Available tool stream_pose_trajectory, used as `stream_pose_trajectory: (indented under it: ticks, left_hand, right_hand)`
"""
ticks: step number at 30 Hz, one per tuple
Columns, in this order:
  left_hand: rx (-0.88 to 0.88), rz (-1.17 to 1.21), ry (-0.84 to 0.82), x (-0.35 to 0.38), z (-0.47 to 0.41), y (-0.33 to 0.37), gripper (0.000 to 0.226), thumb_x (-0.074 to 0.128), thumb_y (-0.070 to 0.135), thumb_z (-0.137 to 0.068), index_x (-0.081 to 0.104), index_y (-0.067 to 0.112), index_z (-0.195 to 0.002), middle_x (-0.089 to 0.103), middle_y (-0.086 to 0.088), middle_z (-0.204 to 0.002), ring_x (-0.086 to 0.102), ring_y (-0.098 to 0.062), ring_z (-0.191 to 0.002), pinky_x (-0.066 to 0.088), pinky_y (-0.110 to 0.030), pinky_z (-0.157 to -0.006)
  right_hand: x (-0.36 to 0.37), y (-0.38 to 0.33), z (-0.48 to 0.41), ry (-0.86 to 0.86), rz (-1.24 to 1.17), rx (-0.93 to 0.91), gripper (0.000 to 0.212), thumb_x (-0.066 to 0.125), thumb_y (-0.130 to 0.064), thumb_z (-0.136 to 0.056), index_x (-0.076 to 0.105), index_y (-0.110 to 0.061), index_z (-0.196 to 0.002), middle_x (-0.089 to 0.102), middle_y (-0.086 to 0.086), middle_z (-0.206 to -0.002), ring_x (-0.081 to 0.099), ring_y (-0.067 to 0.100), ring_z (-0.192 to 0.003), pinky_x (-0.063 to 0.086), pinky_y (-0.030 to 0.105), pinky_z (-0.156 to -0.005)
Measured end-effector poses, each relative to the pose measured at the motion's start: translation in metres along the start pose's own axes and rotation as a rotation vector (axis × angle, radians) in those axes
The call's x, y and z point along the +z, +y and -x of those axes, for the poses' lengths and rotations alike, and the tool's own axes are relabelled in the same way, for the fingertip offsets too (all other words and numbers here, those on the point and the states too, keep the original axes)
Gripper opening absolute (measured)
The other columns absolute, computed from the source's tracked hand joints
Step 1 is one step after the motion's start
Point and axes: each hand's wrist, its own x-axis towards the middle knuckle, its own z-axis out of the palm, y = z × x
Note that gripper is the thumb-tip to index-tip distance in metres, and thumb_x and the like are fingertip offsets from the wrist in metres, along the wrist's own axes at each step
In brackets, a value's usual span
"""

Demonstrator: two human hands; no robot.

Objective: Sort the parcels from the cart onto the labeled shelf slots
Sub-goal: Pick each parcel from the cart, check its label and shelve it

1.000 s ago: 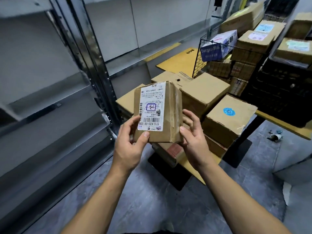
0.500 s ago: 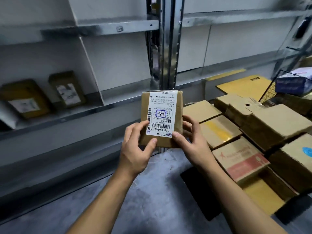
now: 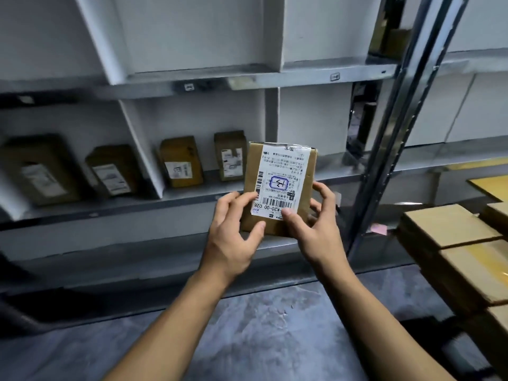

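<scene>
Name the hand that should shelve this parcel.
Right hand, probably: its fingers curl behind the right edge of the parcel, thumb on the label, and the slot right of the divider lies on its side. The left hand grips only the lower-left corner.

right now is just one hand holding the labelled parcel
No, the left hand and the right hand both grip the parcel at its lower corners.
</scene>
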Motion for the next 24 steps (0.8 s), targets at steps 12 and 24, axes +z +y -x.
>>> stream_pose_trajectory:
  ticks: [12,24]
  left_hand:
    - [-0.024,-0.056,0.079,-0.046,-0.054,-0.049,0.054,0.065,0.030,-0.084,0.051,0.025,-0.136,0.042,0.002,-0.137,0.043,0.005,-0.114,0.032,0.002,-0.093]
    - [0.008,-0.338,0.223,-0.115,-0.178,-0.105,0.036,0.060,0.027,-0.089,0.060,0.014,-0.122,0.058,0.002,-0.116,0.053,-0.010,-0.109,0.038,-0.016,-0.093]
  right_hand:
    - [0.081,-0.006,-0.073,-0.041,-0.022,-0.018,0.060,0.076,-0.031,-0.087,0.037,-0.053,-0.127,0.063,-0.011,-0.121,0.067,0.008,-0.108,0.055,0.043,-0.096]
    - [0.154,-0.038,-0.225,-0.170,-0.145,-0.189,0.062,0.076,-0.025,-0.087,0.038,-0.043,-0.133,0.063,-0.009,-0.124,0.064,0.009,-0.114,0.056,0.043,-0.096]
